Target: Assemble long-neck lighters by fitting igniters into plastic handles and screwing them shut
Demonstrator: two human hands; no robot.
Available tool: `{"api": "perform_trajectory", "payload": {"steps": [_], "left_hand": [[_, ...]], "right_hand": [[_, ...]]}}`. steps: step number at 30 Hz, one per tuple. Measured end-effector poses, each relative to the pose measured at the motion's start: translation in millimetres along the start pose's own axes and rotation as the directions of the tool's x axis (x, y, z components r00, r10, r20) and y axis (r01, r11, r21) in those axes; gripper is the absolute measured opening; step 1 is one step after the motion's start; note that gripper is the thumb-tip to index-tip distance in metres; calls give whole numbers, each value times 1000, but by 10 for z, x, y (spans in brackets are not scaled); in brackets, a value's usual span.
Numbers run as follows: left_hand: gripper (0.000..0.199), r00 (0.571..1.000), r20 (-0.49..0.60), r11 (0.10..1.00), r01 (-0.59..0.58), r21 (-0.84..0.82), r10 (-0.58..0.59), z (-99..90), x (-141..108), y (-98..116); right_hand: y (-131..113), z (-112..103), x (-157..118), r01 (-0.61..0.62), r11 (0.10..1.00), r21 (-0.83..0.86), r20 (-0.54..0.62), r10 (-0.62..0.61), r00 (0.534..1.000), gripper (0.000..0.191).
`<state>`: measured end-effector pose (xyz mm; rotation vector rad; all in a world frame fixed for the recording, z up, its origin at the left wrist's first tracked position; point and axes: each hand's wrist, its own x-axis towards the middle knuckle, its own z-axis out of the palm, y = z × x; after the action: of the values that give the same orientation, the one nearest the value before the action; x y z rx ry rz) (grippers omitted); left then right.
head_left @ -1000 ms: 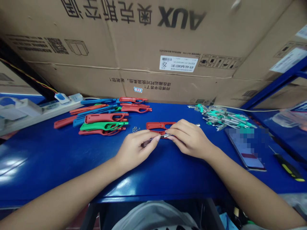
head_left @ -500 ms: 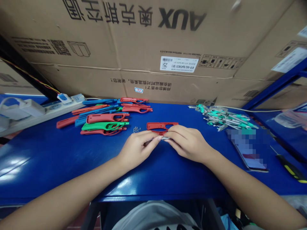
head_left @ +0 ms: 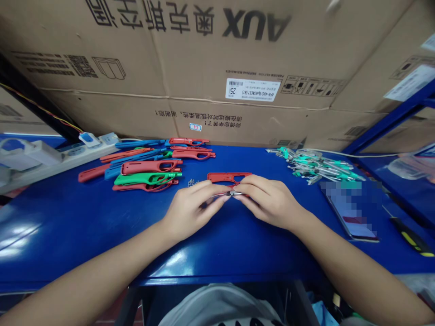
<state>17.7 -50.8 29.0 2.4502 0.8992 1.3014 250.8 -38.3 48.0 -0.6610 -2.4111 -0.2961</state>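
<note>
My left hand (head_left: 189, 206) and my right hand (head_left: 273, 201) face each other over the blue table, fingertips pinched on a thin metal lighter part (head_left: 234, 193). A fine wire-like length shows by the left fingers; most of the part is hidden in the hands. Just behind the hands lies a red lighter shell half (head_left: 220, 177), its inner side up and its trigger loop partly covered by my fingers. A little pile of small metal screws or pins (head_left: 192, 183) sits on the table beyond my left hand.
Red, blue and green lighter shells (head_left: 146, 178) are heaped at the left, by a white power strip (head_left: 71, 156). Right of my hands are several metal-and-green inner parts (head_left: 316, 165), a phone (head_left: 353, 217) and a screwdriver (head_left: 411, 235). A big cardboard box (head_left: 190, 81) stands behind.
Both hands remain at the same spot, fingertips slightly shifted. More of the metal part now shows between them. The view has moved slightly.
</note>
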Motion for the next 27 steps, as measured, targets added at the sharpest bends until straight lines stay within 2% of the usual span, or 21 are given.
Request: {"api": "perform_trajectory", "payload": {"steps": [8, 12, 14, 17, 20, 24, 27], "left_hand": [[13, 997, -29, 997, -77, 30, 78, 8, -1, -7], [16, 987, -32, 983, -151, 101, 155, 9, -17, -28], [16, 989, -11, 984, -144, 101, 146, 9, -22, -30], [13, 996, 30, 996, -81, 28, 80, 12, -13, -22], [8, 998, 49, 993, 50, -103, -45, 21, 18, -12], [6, 967, 91, 933, 254, -255, -238, 42, 45, -12], [5, 953, 100, 906, 302, -296, -285, 54, 21, -27]], "right_hand": [[-2, -10, -31, -9, 993, 117, 49, 3, 999, 18], [13, -20, -23, -50, 979, 200, 120, 27, 992, 18], [14, -23, -18, -52, 983, 179, 168, 22, 986, 19], [20, -22, -18, -21, 995, 98, 222, -2, 975, 20], [37, -15, -21, 21, 999, 50, 235, -32, 971, 21], [51, -6, -29, 57, 998, 16, 195, -59, 979, 22], [41, 16, -50, 45, 999, 4, 199, -45, 979, 22]]}}
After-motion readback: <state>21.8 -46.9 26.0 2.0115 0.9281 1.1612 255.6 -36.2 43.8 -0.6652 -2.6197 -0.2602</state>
